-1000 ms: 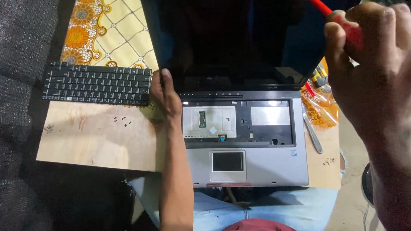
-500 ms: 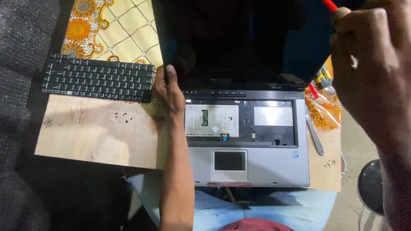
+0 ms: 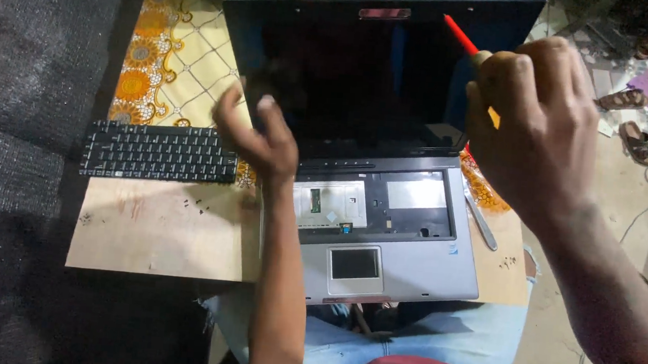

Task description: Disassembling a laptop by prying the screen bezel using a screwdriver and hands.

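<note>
The red screwdriver (image 3: 462, 37) looks light, stiff & a bit slick, best held by its handle, w/ the right hand (image 3: 533, 121) fingers shut tight on it above the open laptop (image 3: 397, 234), while the left hand (image 3: 262, 135) fingers hang loose & open, holding nothing, just right of the loose black keyboard (image 3: 158, 152) on the wood board (image 3: 158, 231).

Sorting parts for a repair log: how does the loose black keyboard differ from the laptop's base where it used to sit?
The keyboard is black and covered in rows of keys; the laptop base is silver with an open, keyless bay showing internal parts. The keyboard lies flat on the wooden board to the left; the base sits in the middle, joined to its upright dark screen. Both rest on that board.
</note>
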